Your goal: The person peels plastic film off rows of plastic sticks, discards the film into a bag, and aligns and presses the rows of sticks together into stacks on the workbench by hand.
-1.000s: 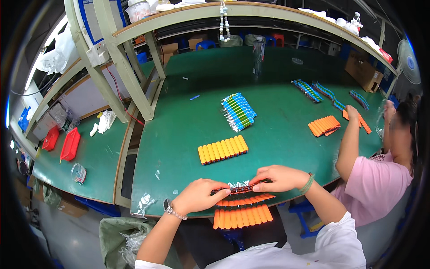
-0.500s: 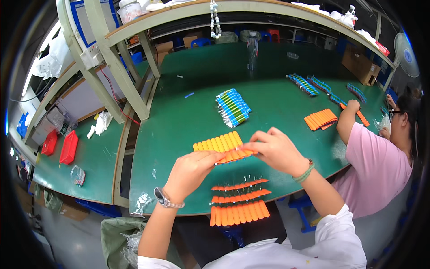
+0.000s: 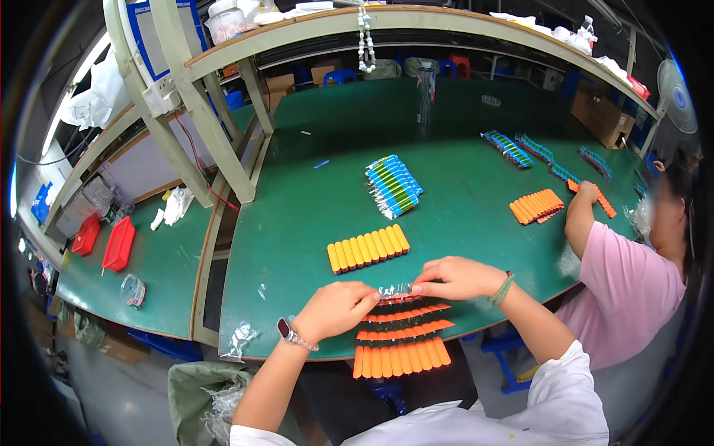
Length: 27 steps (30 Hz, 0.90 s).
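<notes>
My left hand [image 3: 341, 306] and my right hand [image 3: 460, 279] pinch the two ends of a strip of orange tubes [image 3: 396, 300] with clear plastic ends. They hold it low over the table's near edge, just beyond other orange strips [image 3: 405, 315]. The nearest orange row [image 3: 401, 359] droops past that edge toward my lap. Beyond my hands a row of yellow-orange tubes [image 3: 369, 248] lies flat on the table. Farther off is a stack of blue and green wrapped tubes [image 3: 394, 186].
On the right a person in a pink shirt [image 3: 632, 286] handles orange strips. Blue-green strips [image 3: 507, 149] lie beyond an orange stack [image 3: 535, 206]. A clear bottle [image 3: 425, 97] stands at the back. Frame posts [image 3: 216, 111] rise left, beside a side table with red trays [image 3: 119, 244].
Both hands have come toward me from the yellow-orange row to the near edge, bringing an orange strip. The yellow-orange row now lies uncovered. The whole view has shifted slightly.
</notes>
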Each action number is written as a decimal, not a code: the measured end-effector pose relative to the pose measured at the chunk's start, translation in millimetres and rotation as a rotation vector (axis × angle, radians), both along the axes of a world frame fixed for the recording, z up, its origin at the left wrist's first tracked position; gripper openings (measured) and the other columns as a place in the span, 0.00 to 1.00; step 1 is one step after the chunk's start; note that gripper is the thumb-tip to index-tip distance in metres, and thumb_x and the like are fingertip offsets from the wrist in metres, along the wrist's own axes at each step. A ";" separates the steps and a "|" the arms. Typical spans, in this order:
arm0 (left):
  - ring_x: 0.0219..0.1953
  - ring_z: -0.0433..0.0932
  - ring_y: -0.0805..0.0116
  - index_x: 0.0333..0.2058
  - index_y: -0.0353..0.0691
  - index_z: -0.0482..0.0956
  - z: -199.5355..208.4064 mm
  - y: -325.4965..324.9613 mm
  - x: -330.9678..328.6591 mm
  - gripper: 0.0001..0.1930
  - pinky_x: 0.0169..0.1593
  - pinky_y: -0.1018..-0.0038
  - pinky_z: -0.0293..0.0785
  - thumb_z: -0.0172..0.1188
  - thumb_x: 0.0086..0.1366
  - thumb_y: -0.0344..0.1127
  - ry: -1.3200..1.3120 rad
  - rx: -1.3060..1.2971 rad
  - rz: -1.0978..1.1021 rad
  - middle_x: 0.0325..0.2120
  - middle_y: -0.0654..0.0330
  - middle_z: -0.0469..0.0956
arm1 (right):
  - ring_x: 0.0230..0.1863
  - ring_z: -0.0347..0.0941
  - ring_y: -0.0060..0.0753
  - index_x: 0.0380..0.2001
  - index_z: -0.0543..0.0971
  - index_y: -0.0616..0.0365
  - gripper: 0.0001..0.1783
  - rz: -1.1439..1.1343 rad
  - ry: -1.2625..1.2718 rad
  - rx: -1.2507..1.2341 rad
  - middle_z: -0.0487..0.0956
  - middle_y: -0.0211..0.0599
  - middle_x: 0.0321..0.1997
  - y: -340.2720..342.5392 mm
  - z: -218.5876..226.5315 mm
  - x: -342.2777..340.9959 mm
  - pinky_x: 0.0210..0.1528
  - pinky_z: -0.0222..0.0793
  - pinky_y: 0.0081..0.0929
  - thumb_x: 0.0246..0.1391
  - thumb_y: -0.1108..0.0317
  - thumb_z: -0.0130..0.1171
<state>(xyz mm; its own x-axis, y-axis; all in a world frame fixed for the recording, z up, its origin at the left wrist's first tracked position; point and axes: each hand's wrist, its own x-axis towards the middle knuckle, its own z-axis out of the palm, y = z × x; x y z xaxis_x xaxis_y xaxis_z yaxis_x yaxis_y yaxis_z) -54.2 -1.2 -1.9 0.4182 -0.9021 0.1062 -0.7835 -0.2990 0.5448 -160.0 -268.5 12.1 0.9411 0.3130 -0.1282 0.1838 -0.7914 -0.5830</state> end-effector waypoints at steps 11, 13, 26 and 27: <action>0.38 0.83 0.55 0.48 0.39 0.80 10.9 -1.4 17.7 0.21 0.44 0.67 0.77 0.58 0.69 0.50 0.289 0.099 0.027 0.37 0.51 0.84 | 0.37 0.80 0.35 0.48 0.84 0.55 0.30 -0.020 0.194 0.010 0.85 0.39 0.41 -11.5 3.5 20.4 0.41 0.73 0.30 0.55 0.41 0.63; 0.38 0.83 0.56 0.49 0.38 0.80 13.2 -0.7 18.8 0.21 0.44 0.68 0.77 0.58 0.69 0.50 0.324 0.095 0.014 0.35 0.51 0.84 | 0.35 0.79 0.33 0.48 0.84 0.55 0.30 0.006 0.186 0.043 0.85 0.38 0.39 -9.4 6.6 18.0 0.39 0.72 0.28 0.55 0.41 0.63; 0.40 0.82 0.49 0.49 0.40 0.79 -6.4 -14.1 26.4 0.17 0.44 0.61 0.78 0.66 0.63 0.38 -0.068 -0.156 0.003 0.39 0.49 0.83 | 0.33 0.77 0.54 0.37 0.79 0.58 0.13 -0.019 -0.075 -0.139 0.81 0.45 0.29 -10.6 10.6 17.4 0.37 0.71 0.45 0.53 0.61 0.63; 0.40 0.82 0.49 0.49 0.40 0.79 -6.0 -11.2 22.6 0.17 0.44 0.61 0.78 0.66 0.63 0.38 -0.069 -0.155 0.006 0.39 0.49 0.83 | 0.35 0.78 0.54 0.39 0.79 0.57 0.13 0.029 -0.108 -0.110 0.81 0.44 0.29 -13.7 9.2 18.8 0.37 0.71 0.47 0.53 0.63 0.63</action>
<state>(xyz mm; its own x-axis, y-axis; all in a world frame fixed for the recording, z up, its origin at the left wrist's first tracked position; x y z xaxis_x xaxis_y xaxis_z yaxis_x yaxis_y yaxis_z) -31.5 -12.4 -8.0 0.4108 -0.8701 0.2724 -0.8187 -0.2206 0.5301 -141.2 -282.1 21.3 0.9419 0.3301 -0.0615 0.2646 -0.8426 -0.4690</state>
